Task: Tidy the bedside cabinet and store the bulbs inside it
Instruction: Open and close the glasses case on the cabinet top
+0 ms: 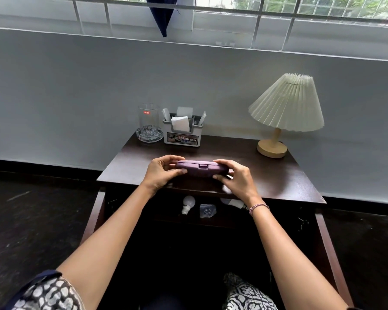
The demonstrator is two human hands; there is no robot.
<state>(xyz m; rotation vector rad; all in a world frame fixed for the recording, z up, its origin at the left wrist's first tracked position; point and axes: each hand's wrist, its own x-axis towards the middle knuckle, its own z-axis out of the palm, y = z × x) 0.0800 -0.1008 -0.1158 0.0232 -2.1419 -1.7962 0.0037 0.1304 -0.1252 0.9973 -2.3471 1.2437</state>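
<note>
Head view: left hand [160,173] and right hand [235,178] clamp the purple case [199,168], bulbs [188,203] lying just below.

Both forearms are bare, a thin braided pink-and-white bracelet [258,206] circles the wrist behind the right hand [236,179], and the clothing [47,293] is a black-and-white blotched print with a navy edge at the left sleeve.

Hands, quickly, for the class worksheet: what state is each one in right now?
Left hand: closed, holding the left end of the purple case.
Right hand: closed, holding the case's right end.
</note>
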